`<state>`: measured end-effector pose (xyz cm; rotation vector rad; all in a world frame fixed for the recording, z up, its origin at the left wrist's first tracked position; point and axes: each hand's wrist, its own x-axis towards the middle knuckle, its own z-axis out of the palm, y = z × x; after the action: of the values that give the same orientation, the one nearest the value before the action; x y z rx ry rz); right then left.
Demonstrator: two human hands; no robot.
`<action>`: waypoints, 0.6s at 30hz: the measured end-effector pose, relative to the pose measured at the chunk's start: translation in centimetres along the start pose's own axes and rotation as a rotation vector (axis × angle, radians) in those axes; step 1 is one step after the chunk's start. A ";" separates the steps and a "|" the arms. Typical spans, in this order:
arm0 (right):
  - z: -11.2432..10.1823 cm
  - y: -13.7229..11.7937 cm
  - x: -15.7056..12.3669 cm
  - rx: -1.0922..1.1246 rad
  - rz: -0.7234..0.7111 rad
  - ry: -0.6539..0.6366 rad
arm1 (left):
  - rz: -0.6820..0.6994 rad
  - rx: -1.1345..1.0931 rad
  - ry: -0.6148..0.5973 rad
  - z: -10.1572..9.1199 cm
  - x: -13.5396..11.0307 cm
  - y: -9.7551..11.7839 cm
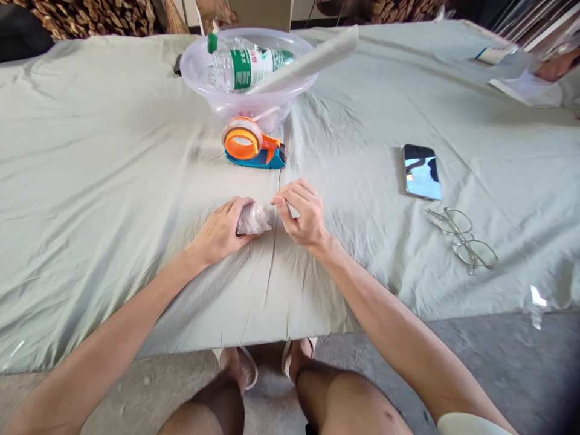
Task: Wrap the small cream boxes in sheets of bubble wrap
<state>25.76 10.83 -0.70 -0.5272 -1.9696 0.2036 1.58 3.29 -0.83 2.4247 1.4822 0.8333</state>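
My left hand [226, 226] is wrapped round a small bundle in clear bubble wrap [254, 219], holding it low over the cloth near the table's front. A dark edge shows at the bundle's left side; what lies inside is hidden. Just right of the bundle, my right hand [301, 211] has its fingers curled, thumb and forefinger close together beside the wrap's loose end. Whatever they pinch is too small to make out. Beyond both hands stands an orange and blue tape dispenser [256, 158] with a roll of clear tape on it.
Behind the dispenser a translucent plastic basin [199, 81] holds a green-labelled water bottle [251, 67] and a white roll [312, 57]. To the right lie a phone [421, 172] and eyeglasses [466, 238]. A greenish-grey cloth [113, 157] covers the table. Another person's hand [559, 65] shows at far right.
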 end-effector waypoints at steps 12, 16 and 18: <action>-0.5 0.0 0.3 0.102 0.152 -0.310 | 0.286 0.200 0.200 1.1 0.4 -0.8; -0.3 0.9 0.2 0.107 0.175 -0.320 | 0.294 0.050 0.083 0.7 0.6 -0.5; -0.2 1.1 0.2 0.129 0.200 -0.337 | 0.307 -0.074 0.019 0.0 0.3 -0.1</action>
<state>26.17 11.91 -0.90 -0.6373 -2.2084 0.5734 1.62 3.59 -0.75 2.6319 1.0764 0.9512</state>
